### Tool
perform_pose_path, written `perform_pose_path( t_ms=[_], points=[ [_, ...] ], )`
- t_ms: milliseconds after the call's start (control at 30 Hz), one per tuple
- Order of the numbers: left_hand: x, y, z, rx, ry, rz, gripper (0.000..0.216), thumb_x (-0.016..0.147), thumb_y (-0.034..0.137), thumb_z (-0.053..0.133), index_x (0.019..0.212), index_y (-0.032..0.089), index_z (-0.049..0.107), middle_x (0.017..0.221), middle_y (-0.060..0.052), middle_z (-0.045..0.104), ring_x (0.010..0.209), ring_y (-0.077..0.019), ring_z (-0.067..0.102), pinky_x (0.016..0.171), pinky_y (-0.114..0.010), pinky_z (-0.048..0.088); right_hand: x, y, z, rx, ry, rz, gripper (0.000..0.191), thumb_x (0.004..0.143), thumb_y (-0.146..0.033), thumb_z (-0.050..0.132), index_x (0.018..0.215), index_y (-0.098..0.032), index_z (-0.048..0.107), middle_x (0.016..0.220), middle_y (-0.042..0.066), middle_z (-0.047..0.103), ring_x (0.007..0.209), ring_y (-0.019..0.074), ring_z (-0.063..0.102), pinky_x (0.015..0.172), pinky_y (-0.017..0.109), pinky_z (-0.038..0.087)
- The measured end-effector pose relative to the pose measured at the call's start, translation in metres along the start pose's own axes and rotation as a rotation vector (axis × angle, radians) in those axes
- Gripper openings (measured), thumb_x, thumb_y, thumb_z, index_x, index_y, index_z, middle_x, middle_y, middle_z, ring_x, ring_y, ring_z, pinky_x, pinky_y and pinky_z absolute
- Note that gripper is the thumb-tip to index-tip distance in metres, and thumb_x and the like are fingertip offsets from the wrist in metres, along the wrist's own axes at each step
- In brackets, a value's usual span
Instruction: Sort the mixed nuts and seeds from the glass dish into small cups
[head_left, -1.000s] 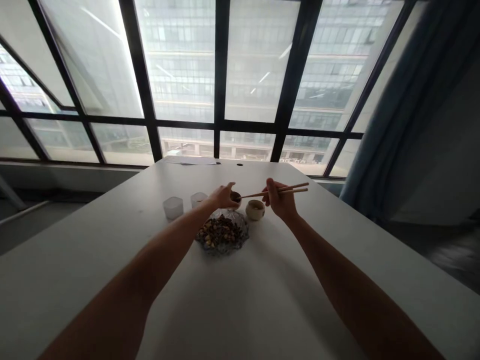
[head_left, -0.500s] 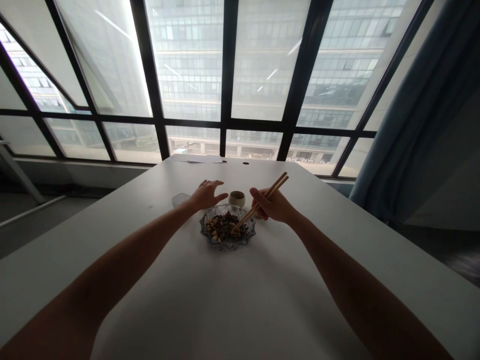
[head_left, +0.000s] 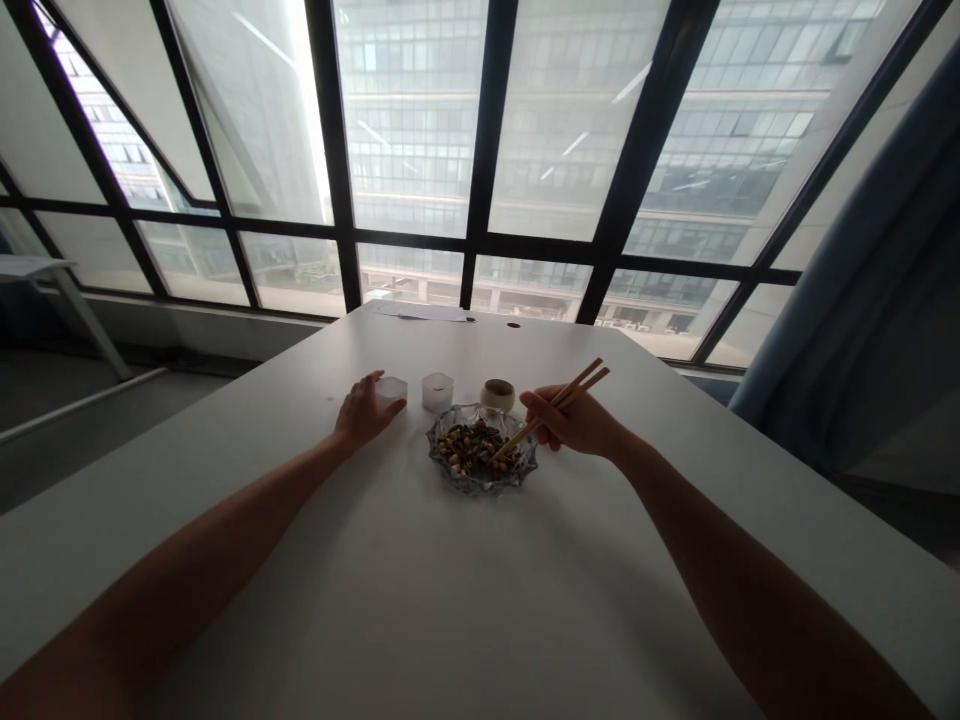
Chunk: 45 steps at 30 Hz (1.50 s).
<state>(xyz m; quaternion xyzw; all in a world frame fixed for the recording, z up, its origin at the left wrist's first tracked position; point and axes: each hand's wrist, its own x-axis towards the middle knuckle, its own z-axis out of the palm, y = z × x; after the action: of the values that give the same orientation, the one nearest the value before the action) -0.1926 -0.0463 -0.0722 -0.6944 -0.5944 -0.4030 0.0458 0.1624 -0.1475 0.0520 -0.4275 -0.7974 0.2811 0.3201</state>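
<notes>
My right hand [head_left: 570,418] is closed on a pair of wooden chopsticks [head_left: 577,388], whose tips reach down into a scalloped clear glass bowl [head_left: 484,488]. Mixed nuts or seeds and dark pieces [head_left: 469,450] fill the bowl. My left hand [head_left: 365,408] curls around a small translucent cup [head_left: 391,389], thumb at the near side and fingers on the far side. Between that cup and the bowl's far side stands a second translucent cup [head_left: 437,391], with a small reddish bit in it. A beige round cup [head_left: 497,394] stands just behind the bowl.
Everything stands on a long white table [head_left: 450,590]. Papers [head_left: 420,311] lie at its far end beside a dark round hole [head_left: 514,325]. Large windows rise beyond, and a blue curtain [head_left: 847,270] hangs on the right. Another white table [head_left: 34,268] is at the left.
My left hand has moved left from above the bowl's far edge to the left translucent cup, uncovering the second one. The chopstick tips stay in the bowl. The view has shifted slightly.
</notes>
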Motion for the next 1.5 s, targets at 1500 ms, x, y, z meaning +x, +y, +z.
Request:
perform_pose_path(
  t_ms=[1500],
  points=[
    [-0.009,0.011,-0.004,-0.124,0.021,0.211,0.062,0.079,0.032,0.067,0.135,0.021,0.044,0.131,-0.014,0.059,0.122,-0.0312,0.058,0.102,-0.047,0.052,0.000,-0.001,0.006,0.045,-0.042,-0.028,0.052,0.082,-0.068,0.061,0.070,-0.018,0.063,0.055,0.003,0.066,0.044,0.0120,0.059,0.041,0.021,0.046]
  ],
)
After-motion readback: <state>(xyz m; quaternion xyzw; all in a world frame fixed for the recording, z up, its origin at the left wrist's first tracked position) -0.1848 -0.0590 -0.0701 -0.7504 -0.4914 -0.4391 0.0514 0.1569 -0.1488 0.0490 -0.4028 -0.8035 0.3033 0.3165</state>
